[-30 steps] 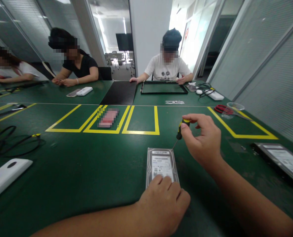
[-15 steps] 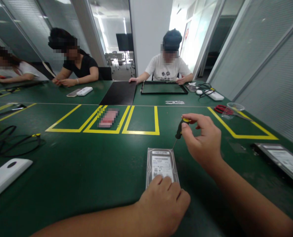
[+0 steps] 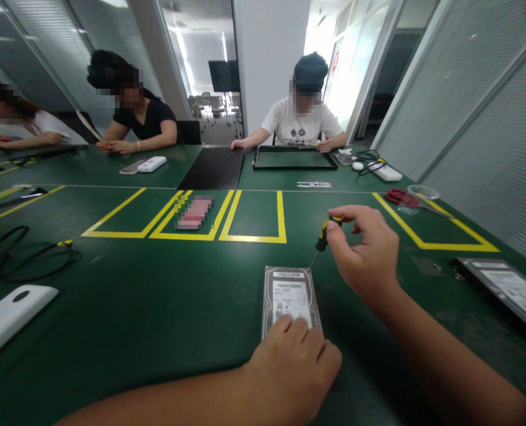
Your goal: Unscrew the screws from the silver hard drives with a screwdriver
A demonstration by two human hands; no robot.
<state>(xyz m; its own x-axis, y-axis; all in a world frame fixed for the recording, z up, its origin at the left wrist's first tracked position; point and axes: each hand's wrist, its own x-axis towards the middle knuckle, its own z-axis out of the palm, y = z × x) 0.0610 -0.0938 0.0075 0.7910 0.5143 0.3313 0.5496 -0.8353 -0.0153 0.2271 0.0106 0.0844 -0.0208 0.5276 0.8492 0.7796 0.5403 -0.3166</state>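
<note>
A silver hard drive (image 3: 289, 293) with a white label lies flat on the green table in front of me. My left hand (image 3: 296, 367) is closed over its near end and grips it; that end is hidden beneath the fingers. Between the thumb and fingers of my right hand (image 3: 364, 251) is a screwdriver (image 3: 322, 235) with a black and yellow handle. It leans to the right, and its thin shaft reaches down to the drive's far right corner. The tip appears to touch there; a screw is too small to make out.
Another hard drive (image 3: 506, 290) lies at the right. Red-handled scissors (image 3: 402, 198) and a clear plastic cup (image 3: 422, 192) are behind it. A white power bank (image 3: 14, 319) and a black cable (image 3: 27, 257) lie left. Across the table sit several people, one by a black frame (image 3: 296, 168).
The screwdriver handle has turned slightly in my right hand, showing more yellow, and my fingers have shifted a little to the right. My left hand and the hard drive stay in place.
</note>
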